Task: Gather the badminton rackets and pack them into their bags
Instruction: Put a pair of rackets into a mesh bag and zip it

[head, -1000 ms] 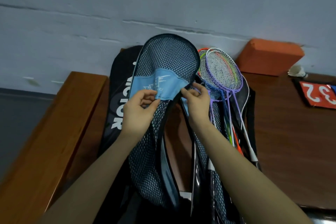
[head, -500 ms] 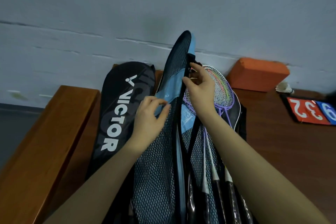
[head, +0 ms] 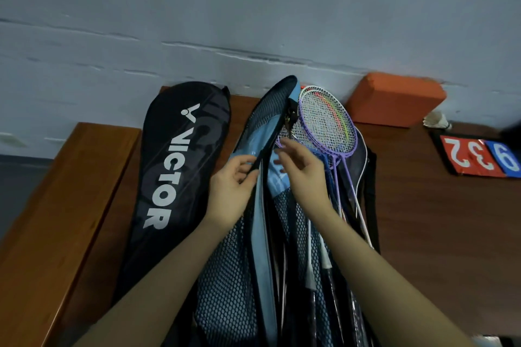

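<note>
A blue mesh racket bag (head: 231, 276) stands on edge in the middle of the wooden table (head: 439, 234). My left hand (head: 234, 191) pinches its black zipper edge between thumb and fingers. My right hand (head: 303, 175) hovers just right of that edge with fingers loosely spread, holding nothing. Purple and white rackets (head: 327, 124) lie to the right, heads toward the wall, on another dark bag (head: 369, 194). A black VICTOR bag (head: 180, 177) lies flat on the left.
An orange foam block (head: 394, 101) sits against the grey wall at the back right. A shuttlecock (head: 437, 122) and a red and blue score flip board (head: 479, 156) lie at the far right. A raised wooden ledge (head: 56, 220) borders the left side.
My right hand has come down from the zipper pull near the bag's top and let go. My left hand has shifted to pinch the bag's edge. The view has tilted down slightly.
</note>
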`<state>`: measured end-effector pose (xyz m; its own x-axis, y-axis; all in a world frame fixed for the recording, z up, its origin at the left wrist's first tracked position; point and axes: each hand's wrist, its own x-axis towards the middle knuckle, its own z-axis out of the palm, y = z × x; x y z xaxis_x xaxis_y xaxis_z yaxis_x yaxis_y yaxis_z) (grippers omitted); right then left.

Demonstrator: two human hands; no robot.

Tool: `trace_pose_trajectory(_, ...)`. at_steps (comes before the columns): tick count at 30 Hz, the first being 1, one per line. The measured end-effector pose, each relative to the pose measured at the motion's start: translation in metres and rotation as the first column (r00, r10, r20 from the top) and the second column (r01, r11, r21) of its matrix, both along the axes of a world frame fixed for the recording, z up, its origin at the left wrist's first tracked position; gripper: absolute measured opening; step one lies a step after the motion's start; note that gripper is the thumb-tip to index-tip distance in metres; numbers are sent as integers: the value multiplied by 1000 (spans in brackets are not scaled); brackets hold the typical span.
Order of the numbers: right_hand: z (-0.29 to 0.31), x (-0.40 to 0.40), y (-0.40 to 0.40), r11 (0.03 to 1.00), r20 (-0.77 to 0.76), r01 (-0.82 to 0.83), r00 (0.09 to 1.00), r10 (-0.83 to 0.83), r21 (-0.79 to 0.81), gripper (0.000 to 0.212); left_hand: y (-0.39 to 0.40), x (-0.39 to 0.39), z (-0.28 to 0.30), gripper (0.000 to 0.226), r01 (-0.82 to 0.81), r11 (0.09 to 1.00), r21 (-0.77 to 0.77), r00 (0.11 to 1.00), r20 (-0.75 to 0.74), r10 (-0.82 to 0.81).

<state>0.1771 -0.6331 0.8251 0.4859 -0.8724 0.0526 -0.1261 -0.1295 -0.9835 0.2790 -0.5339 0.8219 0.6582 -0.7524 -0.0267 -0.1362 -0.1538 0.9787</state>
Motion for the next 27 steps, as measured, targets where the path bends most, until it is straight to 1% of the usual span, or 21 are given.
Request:
trace_pose_trajectory(2,-13,-14,14,999,-63,-32,997,34,34,25,-6,3,1,21,-11,1000,12,1000,-12,12)
trace_pose_trajectory(4,-21,-22,27,992,-97,-54,993,65,113,28,-12,4,2,20,-24,1000,11,999,-22,24)
trace_pose_trajectory(7,-24,-27,39,974,-70,-80,993,96,211,36,-17,4,0,20,-36,999,-3,999,-35,36)
trace_pose_trajectory(10,-18,-22,42,972,-66,-118,989,134,205,46,-16,5,1,20,-49,999,-18,999,-9,49)
trace_pose_trajectory(12,-13,-18,41,985,-117,-116,984,131,126,44,-14,7,4,18,-44,999,-31,999,19,44)
trace_pose_trajectory(14,-11,-17,38,997,-135,-76,988,80,34,39,-12,9,8,14,-39,998,-43,996,74,42)
trace_pose_trajectory(15,-10,-18,36,999,-127,-47,991,48,7,37,-11,11,9,14,-40,998,-39,990,137,45)
trace_pose_trajectory(17,-8,-21,30,998,-131,-10,991,3,-54,34,-8,15,11,19,-20,1000,8,943,333,17)
trace_pose_trajectory(18,-6,-22,27,994,-144,-8,989,-8,-107,33,-5,15,10,25,14,999,46,911,410,-32)
trace_pose_trajectory(19,-4,-23,25,986,-159,-8,987,-18,-166,31,-3,14,7,32,59,993,100,890,445,-97)
trace_pose_trajectory(21,3,-23,19,963,-174,-1,984,-47,-269,27,4,6,-2,49,137,962,237,876,424,-229)
trace_pose_trajectory(23,8,-22,12,935,-188,7,979,-78,-353,24,12,-1,-12,57,171,930,326,871,391,-297)
trace_pose_trajectory(25,10,-23,6,911,-216,-5,972,-93,-413,23,15,-3,-15,56,166,932,323,878,381,-288)
trace_pose_trajectory(27,7,-26,2,891,-281,-46,955,-93,-452,24,14,-1,-13,57,157,944,292,884,385,-266)
